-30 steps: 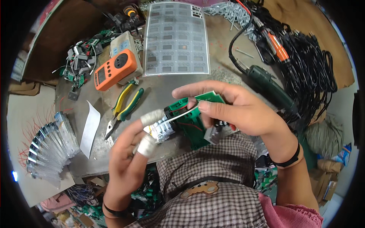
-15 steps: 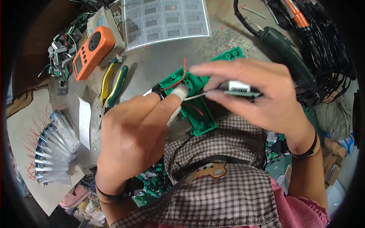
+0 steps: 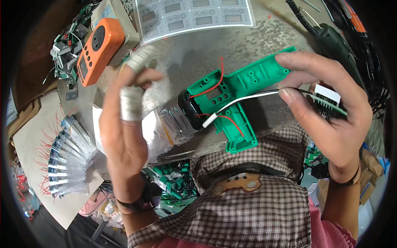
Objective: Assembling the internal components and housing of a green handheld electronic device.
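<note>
- While the right hand (image 3: 341,130) holds a small circuit board (image 3: 331,106) in its curled fingers, its thumb tip meets a white wire (image 3: 256,96); whether it pinches the wire is unclear.
- The left hand (image 3: 124,132), slightly blurred, stands raised with thumb and forefinger spread wide, nothing visible between them.
- Between the hands, at the worktable's (image 3: 182,76) near edge, lies a green plastic housing (image 3: 238,85), hollow side up. Its long arm slants toward the upper right, ending by the right forefinger; whether they touch cannot be told. A shorter arm points down toward the apron (image 3: 252,206).
- At the housing's left end sits a black collar (image 3: 191,110), joined to a shiny, crinkled silver sleeve (image 3: 175,122) that points to the lower left.
- The housing is smooth and ribbed inside, with three round holes in a row; the board carries a white block; the table is grey and scuffed; the apron is checked cloth.
- Counted: one housing, one board, one white wire, two red wires (image 3: 222,76) at the collar, two pale-wrapped fingers on the left hand, one orange meter (image 3: 98,51) with a round socket.
</note>
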The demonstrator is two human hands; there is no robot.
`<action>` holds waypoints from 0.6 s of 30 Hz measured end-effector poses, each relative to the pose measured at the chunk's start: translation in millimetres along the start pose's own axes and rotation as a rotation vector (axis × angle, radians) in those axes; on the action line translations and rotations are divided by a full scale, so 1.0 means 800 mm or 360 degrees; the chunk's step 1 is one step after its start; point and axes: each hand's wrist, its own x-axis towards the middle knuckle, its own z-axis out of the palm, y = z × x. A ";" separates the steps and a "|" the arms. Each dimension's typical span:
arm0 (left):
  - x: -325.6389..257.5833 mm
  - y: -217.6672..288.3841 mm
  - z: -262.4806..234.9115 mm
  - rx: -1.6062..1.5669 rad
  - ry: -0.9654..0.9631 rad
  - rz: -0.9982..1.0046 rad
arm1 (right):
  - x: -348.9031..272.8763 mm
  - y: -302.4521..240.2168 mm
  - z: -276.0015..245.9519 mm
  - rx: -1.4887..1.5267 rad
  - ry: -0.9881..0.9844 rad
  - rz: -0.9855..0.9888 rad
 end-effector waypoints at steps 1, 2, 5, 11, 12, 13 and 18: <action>-0.006 -0.016 0.005 -0.0143 -0.0072 0.0082 | -0.002 0.001 0.004 -0.0058 0.0040 -0.0015; -0.013 -0.012 0.011 -0.0118 -0.0032 0.0141 | -0.002 -0.003 0.014 0.0032 0.0183 0.0054; -0.027 -0.015 0.011 0.0060 0.0043 0.0273 | -0.010 -0.013 0.014 -0.0100 0.0123 0.0092; -0.044 -0.031 0.014 -0.0074 0.0116 0.0199 | -0.018 -0.022 0.018 0.0028 -0.0029 0.0098; -0.044 -0.026 0.015 -0.0072 0.0120 0.0195 | -0.018 -0.024 0.014 -0.0008 -0.0146 0.0118; -0.038 -0.020 0.016 0.0016 0.0087 0.0100 | -0.016 -0.025 0.019 -0.0010 -0.0141 0.0126; -0.046 -0.045 0.022 -0.0217 0.0217 0.0228 | -0.016 -0.033 0.027 0.0068 -0.0037 0.0077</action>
